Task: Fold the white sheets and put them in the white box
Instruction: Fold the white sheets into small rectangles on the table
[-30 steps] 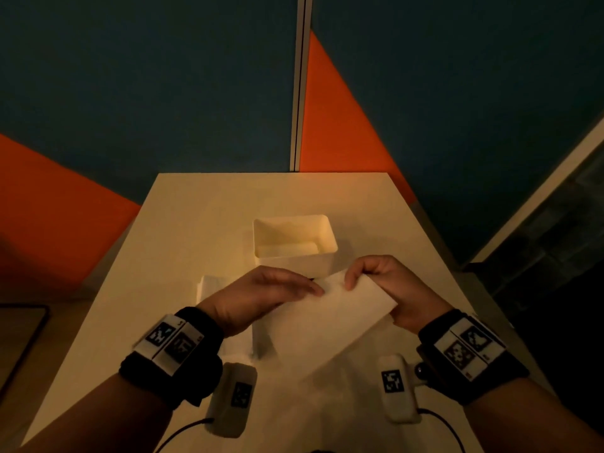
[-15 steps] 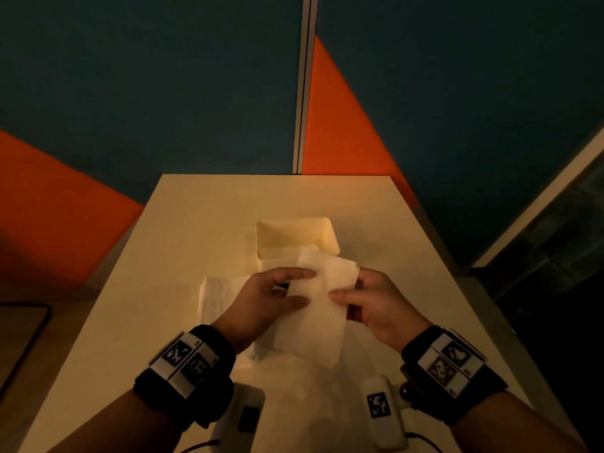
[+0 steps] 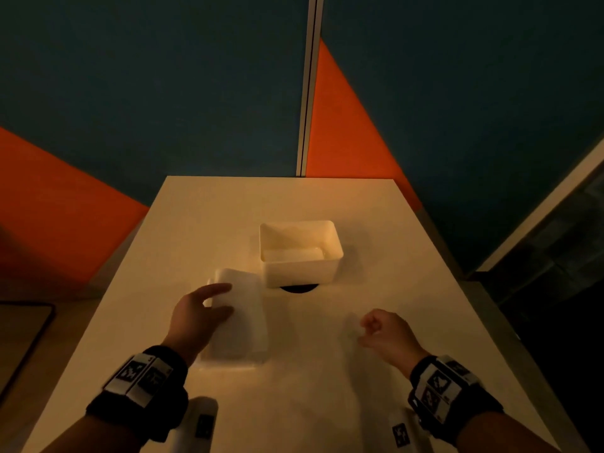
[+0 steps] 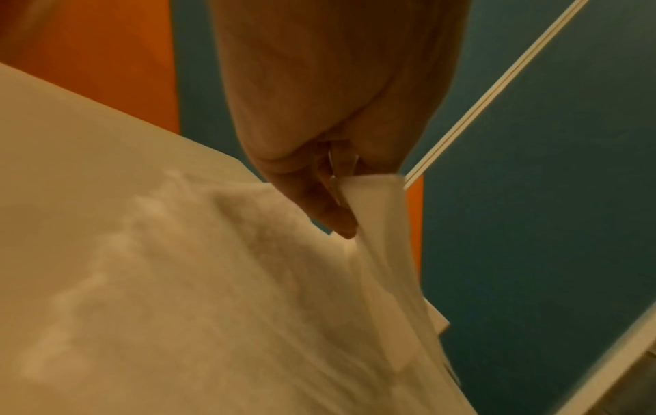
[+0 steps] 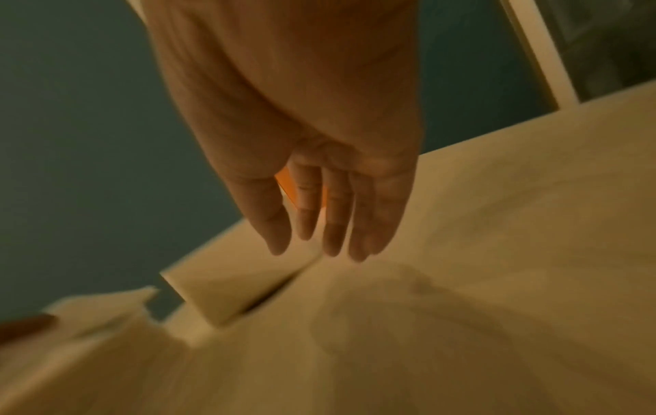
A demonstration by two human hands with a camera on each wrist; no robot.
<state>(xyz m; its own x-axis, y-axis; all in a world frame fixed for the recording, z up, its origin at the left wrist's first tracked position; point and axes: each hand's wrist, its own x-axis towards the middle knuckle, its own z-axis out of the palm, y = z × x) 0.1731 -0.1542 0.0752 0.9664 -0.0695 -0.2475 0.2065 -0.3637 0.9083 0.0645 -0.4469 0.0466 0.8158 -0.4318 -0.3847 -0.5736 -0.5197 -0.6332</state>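
The white box (image 3: 300, 273) stands mid-table with a folded white sheet (image 3: 292, 255) lying inside it. Left of the box lies a stack of white sheets (image 3: 242, 335). My left hand (image 3: 225, 299) is over the stack's far end and pinches the top sheet's raised edge (image 3: 235, 279) between thumb and fingers. In the left wrist view, my left hand (image 4: 358, 196) has that lifted sheet edge (image 4: 383, 224) between thumb and fingers. My right hand (image 3: 369, 331) hovers over bare table to the right, fingers relaxed, holding nothing. In the right wrist view my right hand (image 5: 319, 252) is empty, with the box (image 5: 227, 292) beyond it.
A dark round hole (image 3: 299, 288) in the table (image 3: 359, 223) shows just in front of the box. Blue and orange wall panels (image 3: 196, 93) stand behind the table's far edge. A dark-framed surface (image 3: 19, 338) sits off the table's left side.
The folded sheet that both hands held now lies in the box. Both hands have drawn back; the left has taken hold of the top sheet of the stack, the right is empty.
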